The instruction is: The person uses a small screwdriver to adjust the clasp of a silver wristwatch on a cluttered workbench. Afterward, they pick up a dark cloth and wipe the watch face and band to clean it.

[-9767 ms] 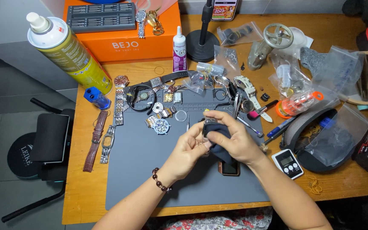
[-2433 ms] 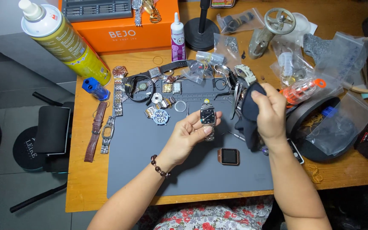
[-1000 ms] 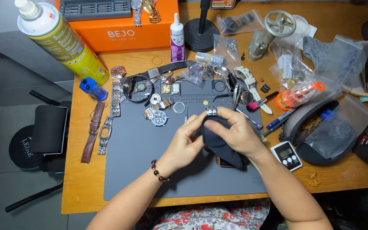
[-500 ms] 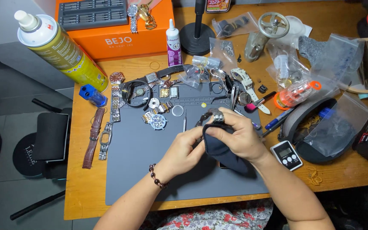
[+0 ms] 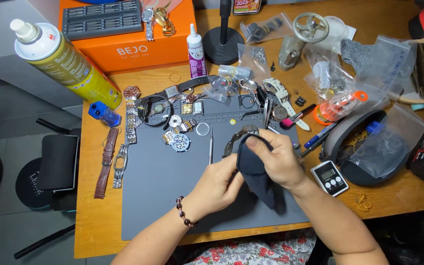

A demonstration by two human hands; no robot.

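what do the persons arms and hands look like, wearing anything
Both forearms are bare, with no sleeves, gloves or watch in view. The left hand has a bracelet of dark, reddish-brown round beads at the wrist. The right hand shows no ring or band that I can make out. Fingers are bare with short nails. A red floral garment shows at the lower edge, by the lap.

A wooden worktop [image 5: 94,230] fills most of the view under even, soft light, with a grey mat [image 5: 163,196] laid across its middle. To its left lies a grey tiled floor [image 5: 6,235], where a black stool [image 5: 57,164] stands just beside the worktop's edge.
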